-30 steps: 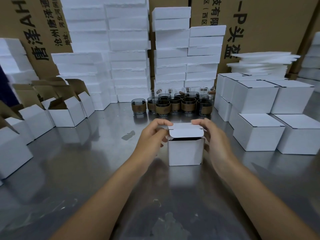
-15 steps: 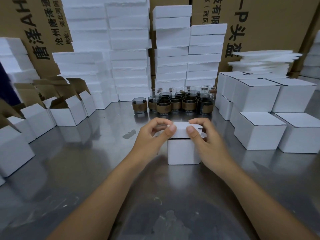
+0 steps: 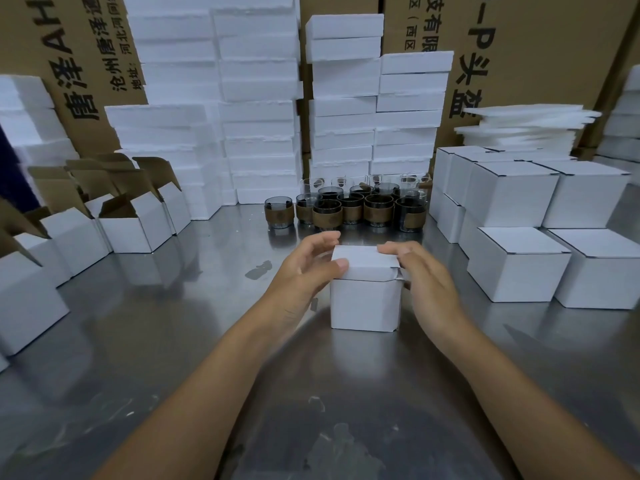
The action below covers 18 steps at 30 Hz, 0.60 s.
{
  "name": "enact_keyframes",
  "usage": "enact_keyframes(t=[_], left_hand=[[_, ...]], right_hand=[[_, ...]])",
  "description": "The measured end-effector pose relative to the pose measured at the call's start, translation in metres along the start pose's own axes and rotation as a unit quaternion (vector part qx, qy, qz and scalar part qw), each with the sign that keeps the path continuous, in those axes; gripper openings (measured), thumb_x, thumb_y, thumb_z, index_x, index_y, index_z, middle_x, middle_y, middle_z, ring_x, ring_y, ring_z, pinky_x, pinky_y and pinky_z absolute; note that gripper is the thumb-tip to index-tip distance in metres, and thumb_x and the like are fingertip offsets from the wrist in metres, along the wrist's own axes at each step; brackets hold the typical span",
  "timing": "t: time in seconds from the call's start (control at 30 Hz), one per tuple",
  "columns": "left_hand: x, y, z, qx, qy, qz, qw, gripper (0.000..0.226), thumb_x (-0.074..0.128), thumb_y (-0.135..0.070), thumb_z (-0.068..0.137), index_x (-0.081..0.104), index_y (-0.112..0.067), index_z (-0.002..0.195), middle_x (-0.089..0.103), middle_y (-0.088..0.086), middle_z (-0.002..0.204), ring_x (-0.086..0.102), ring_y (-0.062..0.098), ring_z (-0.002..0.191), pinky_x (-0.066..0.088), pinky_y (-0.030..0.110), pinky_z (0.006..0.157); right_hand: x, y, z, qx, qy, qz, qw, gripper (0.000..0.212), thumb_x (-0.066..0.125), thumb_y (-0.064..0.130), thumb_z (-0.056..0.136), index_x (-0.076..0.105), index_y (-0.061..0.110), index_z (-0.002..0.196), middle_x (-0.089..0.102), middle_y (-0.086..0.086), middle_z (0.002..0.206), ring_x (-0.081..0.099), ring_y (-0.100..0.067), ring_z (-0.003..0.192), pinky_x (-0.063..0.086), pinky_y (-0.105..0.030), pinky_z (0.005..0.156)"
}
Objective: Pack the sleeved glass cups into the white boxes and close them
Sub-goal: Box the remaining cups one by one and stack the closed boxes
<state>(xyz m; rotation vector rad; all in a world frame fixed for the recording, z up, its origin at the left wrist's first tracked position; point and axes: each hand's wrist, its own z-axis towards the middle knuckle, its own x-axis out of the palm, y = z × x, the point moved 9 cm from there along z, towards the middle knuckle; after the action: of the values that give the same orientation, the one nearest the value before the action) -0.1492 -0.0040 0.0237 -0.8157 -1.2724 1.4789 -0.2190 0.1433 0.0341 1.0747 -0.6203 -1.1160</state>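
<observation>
One white box (image 3: pixel 363 306) between two hands (image 3: pixel 304 271) (image 3: pixel 427 284)

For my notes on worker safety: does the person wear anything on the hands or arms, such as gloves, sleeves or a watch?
No. The left hand and the right hand are bare, with no gloves and no rings that I can see. Both forearms are uncovered as far as the picture shows them: no sleeves, watch or bracelet appear.
</observation>
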Motion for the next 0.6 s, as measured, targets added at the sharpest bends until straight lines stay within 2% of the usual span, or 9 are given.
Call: enact_keyframes(t=[0.07, 0.13, 0.23, 0.37, 0.5, 0.53, 0.6], left_hand=[[0.0019, 0.0024, 0.0014, -0.016, 0.002, -0.024, 1.0, 0.042, 0.066, -0.026, 0.068, 0.062, -0.033, 0.109, 0.06, -0.011, 0.113, 0.061, 0.003, 0.098, 0.047, 0.014, 0.073], [0.0051, 0.0036, 0.0014, -0.03, 0.016, -0.044, 0.998, 0.045, 0.063, -0.023, 0.068, 0.059, -0.028, 0.112, 0.059, -0.008, 0.111, 0.063, -0.002, 0.08, 0.045, 0.009, 0.057], [0.0046, 0.004, 0.0022, -0.034, 0.027, -0.052, 0.998, 0.046, 0.062, -0.014, 0.071, 0.057, -0.024, 0.115, 0.059, -0.003, 0.112, 0.063, -0.001, 0.072, 0.044, 0.01, 0.049], [0.0046, 0.0045, 0.0032, -0.031, 0.034, -0.047, 0.998, 0.039, 0.05, 0.004, 0.086, 0.056, -0.022, 0.114, 0.061, -0.003, 0.105, 0.062, 0.0, 0.069, 0.043, 0.01, 0.048], [0.0041, 0.0042, 0.0028, -0.029, 0.024, -0.039, 0.999, 0.039, 0.049, 0.007, 0.086, 0.057, -0.023, 0.111, 0.062, -0.006, 0.101, 0.062, 0.0, 0.073, 0.044, 0.01, 0.05], [0.0026, 0.0044, 0.0031, -0.029, 0.019, -0.033, 0.999, 0.039, 0.051, 0.006, 0.086, 0.057, -0.024, 0.111, 0.062, -0.007, 0.102, 0.063, 0.0, 0.077, 0.046, 0.01, 0.054], [-0.0003, 0.0057, 0.0031, -0.026, 0.008, 0.002, 1.0, 0.039, 0.058, -0.001, 0.087, 0.056, -0.028, 0.114, 0.062, -0.009, 0.11, 0.062, 0.003, 0.097, 0.05, 0.016, 0.076]], right_hand=[[0.0012, 0.0002, 0.001, -0.007, 0.005, -0.005, 1.0, 0.028, 0.044, 0.019, 0.096, 0.064, 0.033, 0.082, 0.064, 0.02, 0.096, 0.054, 0.013, 0.083, 0.039, -0.004, 0.068], [0.0022, 0.0, 0.0, -0.004, 0.01, 0.008, 1.0, 0.025, 0.047, 0.022, 0.095, 0.065, 0.032, 0.082, 0.065, 0.022, 0.093, 0.055, 0.013, 0.084, 0.04, -0.006, 0.069], [0.0039, 0.0022, -0.0026, -0.015, 0.019, -0.001, 1.0, 0.014, 0.052, 0.027, 0.093, 0.065, 0.031, 0.088, 0.064, 0.022, 0.096, 0.054, 0.016, 0.088, 0.038, -0.001, 0.069], [0.0071, 0.0019, -0.0038, -0.016, 0.036, -0.028, 0.999, 0.015, 0.056, 0.015, 0.09, 0.062, 0.029, 0.094, 0.059, 0.014, 0.111, 0.052, 0.004, 0.102, 0.037, 0.0, 0.071], [0.009, 0.0023, -0.0059, -0.012, 0.04, -0.035, 0.999, 0.016, 0.055, 0.017, 0.092, 0.057, 0.03, 0.1, 0.058, 0.011, 0.112, 0.053, -0.001, 0.104, 0.04, -0.007, 0.076], [0.0084, 0.0017, -0.0065, -0.013, 0.035, -0.042, 0.998, 0.015, 0.054, 0.02, 0.092, 0.055, 0.031, 0.101, 0.058, 0.01, 0.113, 0.054, -0.003, 0.105, 0.042, -0.013, 0.08], [0.0035, 0.0026, -0.0066, -0.025, 0.005, -0.075, 0.997, 0.012, 0.054, 0.025, 0.092, 0.054, 0.029, 0.104, 0.058, 0.009, 0.113, 0.053, -0.005, 0.107, 0.043, -0.022, 0.086]])
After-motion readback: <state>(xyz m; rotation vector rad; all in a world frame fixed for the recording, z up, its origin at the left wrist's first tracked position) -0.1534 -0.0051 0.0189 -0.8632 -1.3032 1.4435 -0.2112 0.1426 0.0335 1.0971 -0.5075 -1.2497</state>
